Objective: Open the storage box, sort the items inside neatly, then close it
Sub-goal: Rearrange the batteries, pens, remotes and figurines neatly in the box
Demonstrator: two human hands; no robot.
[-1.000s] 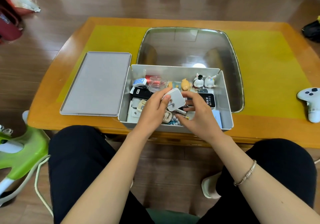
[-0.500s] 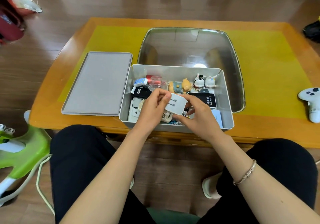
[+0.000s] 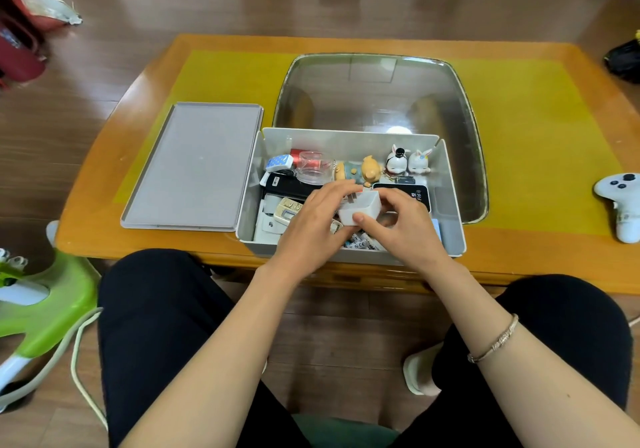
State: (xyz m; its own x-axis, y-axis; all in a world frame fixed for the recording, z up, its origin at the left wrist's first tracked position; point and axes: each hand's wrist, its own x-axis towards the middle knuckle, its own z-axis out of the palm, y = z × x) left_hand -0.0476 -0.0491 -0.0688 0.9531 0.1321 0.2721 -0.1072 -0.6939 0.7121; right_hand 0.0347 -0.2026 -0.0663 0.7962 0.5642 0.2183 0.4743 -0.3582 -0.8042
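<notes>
The grey storage box (image 3: pixel 450 212) stands open at the table's near edge, its flat lid (image 3: pixel 194 167) lying to its left. Both hands hold a white plug adapter (image 3: pixel 362 209) over the box's middle. My left hand (image 3: pixel 311 226) grips its left side, fingers over the metal prongs. My right hand (image 3: pixel 401 226) pinches it from the right, thumb on the near face. Inside the box lie a clear cup (image 3: pixel 313 167), a yellow figurine (image 3: pixel 360 170), two rabbit figurines (image 3: pixel 408 162), a black device (image 3: pixel 412 193) and several small gadgets.
A large shiny metal tray (image 3: pixel 381 94) sits behind the box on the yellow mat (image 3: pixel 540 136). A white game controller (image 3: pixel 621 202) lies at the table's right edge. A green stool (image 3: pixel 41 302) stands on the floor at my left.
The white adapter has been turned in my hands and lowered slightly; my left fingers now cover the prongs and my right thumb has shifted onto its near face.
</notes>
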